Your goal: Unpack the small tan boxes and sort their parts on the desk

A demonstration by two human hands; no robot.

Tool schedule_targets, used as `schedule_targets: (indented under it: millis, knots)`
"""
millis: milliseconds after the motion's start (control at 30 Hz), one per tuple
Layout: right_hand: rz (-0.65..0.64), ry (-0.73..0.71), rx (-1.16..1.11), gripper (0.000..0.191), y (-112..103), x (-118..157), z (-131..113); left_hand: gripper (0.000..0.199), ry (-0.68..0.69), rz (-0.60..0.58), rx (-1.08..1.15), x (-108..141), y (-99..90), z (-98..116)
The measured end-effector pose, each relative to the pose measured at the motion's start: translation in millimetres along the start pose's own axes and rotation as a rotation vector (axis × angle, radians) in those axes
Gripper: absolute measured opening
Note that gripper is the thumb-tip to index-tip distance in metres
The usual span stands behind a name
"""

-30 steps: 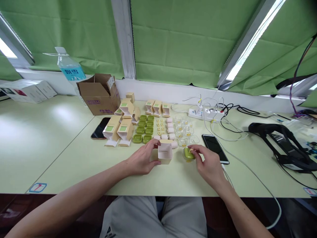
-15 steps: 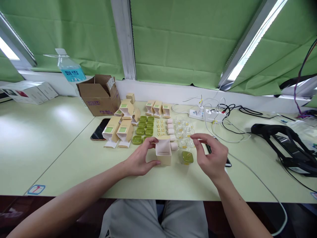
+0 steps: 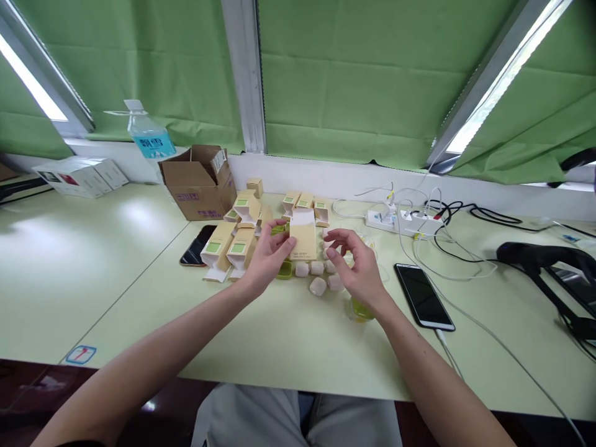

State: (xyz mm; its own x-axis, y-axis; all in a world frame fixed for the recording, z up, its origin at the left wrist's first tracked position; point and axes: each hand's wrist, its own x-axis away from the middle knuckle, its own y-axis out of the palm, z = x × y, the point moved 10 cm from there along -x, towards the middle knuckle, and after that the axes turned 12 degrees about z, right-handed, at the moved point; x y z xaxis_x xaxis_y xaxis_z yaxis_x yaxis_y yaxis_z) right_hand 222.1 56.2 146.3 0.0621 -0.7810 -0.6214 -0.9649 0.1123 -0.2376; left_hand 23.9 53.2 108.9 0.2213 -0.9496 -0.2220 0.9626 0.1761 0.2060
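My left hand (image 3: 269,254) grips the left edge of a small cream box (image 3: 303,239), raised above the table with its flap up. To the right of the box, my right hand (image 3: 352,264) has its fingers curved and apart, holding nothing. Pinkish-white blocks (image 3: 317,286) lie below and beside the box. Partly under my right wrist sits a clear cup with a green lid (image 3: 361,310). Green trays (image 3: 285,270) show in part behind my left hand. Open cream boxes with green labels (image 3: 239,245) stand to the left.
A cardboard carton (image 3: 198,186) and a water bottle (image 3: 149,139) stand at the back left. One phone (image 3: 198,245) lies left, another (image 3: 423,297) right. A power strip (image 3: 403,222) with cables is at the back right, near a black headset-like device (image 3: 544,261).
The cream box has been lifted and tilted so its outer face shows, with my left hand still on it. My right hand has moved left toward it. More pinkish-white blocks show. The view has shifted.
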Motion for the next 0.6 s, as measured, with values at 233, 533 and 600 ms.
schedule_targets:
  millis: [233,533,600]
  knots:
    - [-0.147,0.214,-0.366,0.062,15.1,8.7,2.8,0.063,0.874,0.163,-0.593,23.6,49.3,71.3]
    - [-0.057,0.479,-0.735,0.046,14.0,8.9,25.8,0.075,0.998,-0.248,-0.427,66.1,86.1,71.0]
    - [-0.070,0.551,-0.823,0.041,15.9,10.6,25.4,0.071,0.985,-0.243,-0.296,64.5,79.9,73.4]
